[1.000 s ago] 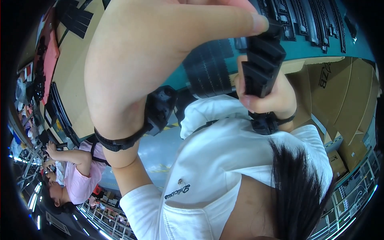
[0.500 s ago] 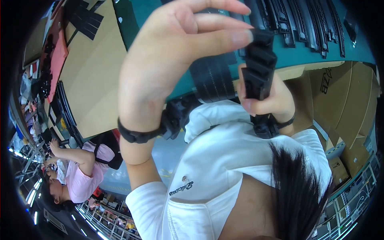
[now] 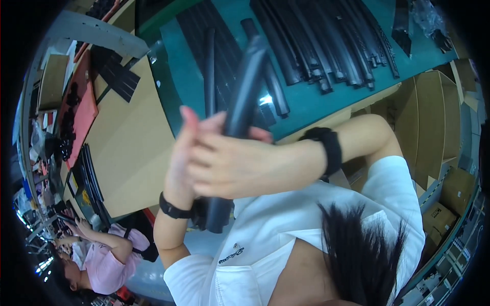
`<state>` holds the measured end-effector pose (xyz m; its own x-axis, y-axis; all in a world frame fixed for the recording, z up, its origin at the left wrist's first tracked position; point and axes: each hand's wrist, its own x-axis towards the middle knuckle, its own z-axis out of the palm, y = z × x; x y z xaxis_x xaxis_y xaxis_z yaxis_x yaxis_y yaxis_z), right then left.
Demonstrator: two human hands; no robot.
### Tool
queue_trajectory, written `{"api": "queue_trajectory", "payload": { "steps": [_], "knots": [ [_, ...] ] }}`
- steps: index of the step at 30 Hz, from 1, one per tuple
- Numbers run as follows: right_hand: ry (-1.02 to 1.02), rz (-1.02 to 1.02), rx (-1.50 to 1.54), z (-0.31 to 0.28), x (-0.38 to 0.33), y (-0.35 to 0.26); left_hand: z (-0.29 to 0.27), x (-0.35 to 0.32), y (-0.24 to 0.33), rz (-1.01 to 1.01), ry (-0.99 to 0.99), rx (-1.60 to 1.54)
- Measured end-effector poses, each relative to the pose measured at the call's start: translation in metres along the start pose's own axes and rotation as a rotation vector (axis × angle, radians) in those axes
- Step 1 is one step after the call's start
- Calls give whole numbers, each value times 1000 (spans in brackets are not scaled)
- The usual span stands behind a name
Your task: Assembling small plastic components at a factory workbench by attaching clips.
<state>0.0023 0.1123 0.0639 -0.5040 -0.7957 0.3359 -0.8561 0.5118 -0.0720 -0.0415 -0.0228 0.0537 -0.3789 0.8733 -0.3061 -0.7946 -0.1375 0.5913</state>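
A long black rubber strip (image 3: 244, 92) runs from my chest up toward the green table (image 3: 306, 104). My right hand (image 3: 229, 168) comes in from the right, a black band on its wrist, and its fingers wrap around the middle of the strip. My left hand (image 3: 182, 153) rises from the lower left, also with a black wristband. It lies against the strip just behind the right hand with its fingers pointing up, and the right hand partly hides it. The strip's lower end (image 3: 218, 219) hangs in front of my white shirt.
Several black rubber profiles (image 3: 332, 51) lie in a row on the green table. A brown cardboard sheet (image 3: 127, 148) and a red mat (image 3: 76, 112) with black parts sit at the left. Cardboard boxes (image 3: 434, 117) stand at the right. Another person in pink (image 3: 102, 255) works at the lower left.
Both hands have dropped lower in view and come together. The left hand no longer fills the frame, and the long black strip now stands upright between them.
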Motion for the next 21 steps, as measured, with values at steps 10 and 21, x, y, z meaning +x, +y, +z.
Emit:
{"api": "queue_trajectory", "payload": {
  "steps": [10, 21],
  "knots": [
    [65, 160, -157, -14, -58, 115, -158, -107, 67, 315, 967, 470],
    [-273, -185, -282, -19, -123, 175, -256, -174, 116, -89, 1361, 1688]
  ]
}}
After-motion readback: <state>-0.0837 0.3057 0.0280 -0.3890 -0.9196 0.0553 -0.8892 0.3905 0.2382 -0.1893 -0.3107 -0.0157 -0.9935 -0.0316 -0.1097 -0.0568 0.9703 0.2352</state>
